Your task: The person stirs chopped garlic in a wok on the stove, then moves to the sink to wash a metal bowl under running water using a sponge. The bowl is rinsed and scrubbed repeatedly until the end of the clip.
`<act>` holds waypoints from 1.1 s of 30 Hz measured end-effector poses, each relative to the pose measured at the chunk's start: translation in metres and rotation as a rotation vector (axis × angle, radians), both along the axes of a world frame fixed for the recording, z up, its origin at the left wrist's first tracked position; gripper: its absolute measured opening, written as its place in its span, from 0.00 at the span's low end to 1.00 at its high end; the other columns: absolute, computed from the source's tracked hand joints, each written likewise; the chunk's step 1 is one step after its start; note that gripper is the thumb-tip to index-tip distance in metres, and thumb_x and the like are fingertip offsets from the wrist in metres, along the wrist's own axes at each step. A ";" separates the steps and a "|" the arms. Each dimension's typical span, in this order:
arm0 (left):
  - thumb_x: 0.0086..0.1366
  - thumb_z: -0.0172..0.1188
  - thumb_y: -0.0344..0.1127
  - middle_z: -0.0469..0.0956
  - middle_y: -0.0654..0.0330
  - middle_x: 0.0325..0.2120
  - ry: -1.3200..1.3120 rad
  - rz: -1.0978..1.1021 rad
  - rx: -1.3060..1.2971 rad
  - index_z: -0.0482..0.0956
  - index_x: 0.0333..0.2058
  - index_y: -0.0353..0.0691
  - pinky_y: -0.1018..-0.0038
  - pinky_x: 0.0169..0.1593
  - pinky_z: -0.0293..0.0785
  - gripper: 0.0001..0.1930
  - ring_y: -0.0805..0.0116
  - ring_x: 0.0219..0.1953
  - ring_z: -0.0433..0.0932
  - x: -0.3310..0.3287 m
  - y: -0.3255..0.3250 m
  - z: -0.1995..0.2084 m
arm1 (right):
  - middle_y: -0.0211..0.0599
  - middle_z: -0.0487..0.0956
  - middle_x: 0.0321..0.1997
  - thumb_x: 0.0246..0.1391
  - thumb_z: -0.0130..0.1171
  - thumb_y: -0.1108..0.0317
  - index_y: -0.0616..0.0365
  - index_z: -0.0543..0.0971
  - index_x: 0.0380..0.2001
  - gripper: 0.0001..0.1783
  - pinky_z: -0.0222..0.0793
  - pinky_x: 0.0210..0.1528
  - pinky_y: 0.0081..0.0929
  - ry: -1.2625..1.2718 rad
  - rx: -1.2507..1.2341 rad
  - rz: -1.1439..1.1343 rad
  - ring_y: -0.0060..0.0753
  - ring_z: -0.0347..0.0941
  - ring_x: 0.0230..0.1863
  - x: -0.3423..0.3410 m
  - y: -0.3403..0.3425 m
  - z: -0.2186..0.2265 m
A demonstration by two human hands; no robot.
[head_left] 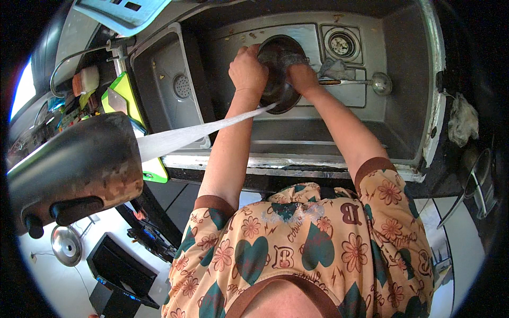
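Note:
A dark round bowl (275, 102) sits in the grey sink (328, 127), tilted slightly, with water in it. My left hand (247, 70) grips its left rim, fingers curled over the edge. Inside the bowl is my right hand (303, 78), reaching in from the right side; its fingers are hidden, so I cannot make out whether they hold anything. From the black faucet (79, 164) at the left, a stream of water (201, 130) crosses over my left forearm and runs into the bowl.
Right of the bowl lie a ladle (381, 84) and a crumpled grey cloth (335, 69), near the drain strainer (340, 44). A smaller basin (164, 90) adjoins at the left, beside a green board (125, 95). A light-blue plastic rack (124, 13) stands at the upper left.

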State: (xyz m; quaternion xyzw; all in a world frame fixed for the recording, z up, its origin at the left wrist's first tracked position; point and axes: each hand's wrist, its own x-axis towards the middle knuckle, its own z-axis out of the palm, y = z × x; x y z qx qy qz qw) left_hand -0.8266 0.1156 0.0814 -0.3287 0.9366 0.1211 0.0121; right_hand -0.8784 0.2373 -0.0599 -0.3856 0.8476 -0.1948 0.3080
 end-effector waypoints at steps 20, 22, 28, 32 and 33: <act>0.48 0.64 0.40 0.77 0.51 0.33 -0.115 0.078 0.112 0.78 0.36 0.43 0.60 0.39 0.74 0.15 0.49 0.37 0.76 0.019 -0.017 0.009 | 0.49 0.74 0.33 0.47 0.48 0.73 0.58 0.76 0.36 0.12 0.69 0.37 0.45 0.342 0.132 -0.027 0.51 0.73 0.35 -0.067 0.083 0.051; 0.51 0.62 0.40 0.77 0.50 0.33 -0.178 0.060 0.136 0.78 0.36 0.44 0.59 0.39 0.73 0.13 0.49 0.37 0.76 0.024 -0.020 0.004 | 0.49 0.74 0.33 0.48 0.48 0.72 0.58 0.75 0.36 0.11 0.69 0.38 0.44 0.315 -0.028 -0.041 0.51 0.73 0.36 -0.064 0.073 0.058; 0.56 0.56 0.36 0.77 0.50 0.32 0.074 -0.011 0.228 0.78 0.39 0.48 0.59 0.40 0.72 0.11 0.47 0.37 0.75 0.026 -0.016 -0.015 | 0.49 0.72 0.35 0.52 0.46 0.68 0.60 0.72 0.41 0.14 0.68 0.42 0.38 0.300 -0.478 0.137 0.48 0.71 0.39 -0.005 0.012 0.027; 0.56 0.56 0.35 0.77 0.51 0.33 0.201 0.014 0.216 0.78 0.40 0.50 0.61 0.41 0.71 0.12 0.49 0.38 0.75 0.036 -0.018 -0.020 | 0.53 0.74 0.38 0.49 0.48 0.71 0.64 0.76 0.34 0.12 0.70 0.41 0.39 0.108 -0.077 0.321 0.49 0.72 0.40 0.040 0.035 0.039; 0.56 0.56 0.35 0.77 0.52 0.34 0.188 0.052 0.214 0.79 0.40 0.50 0.62 0.41 0.71 0.12 0.49 0.38 0.75 0.040 -0.018 -0.019 | 0.55 0.74 0.39 0.46 0.50 0.72 0.65 0.77 0.31 0.11 0.70 0.40 0.41 -0.060 0.129 0.357 0.49 0.72 0.41 0.046 0.023 0.070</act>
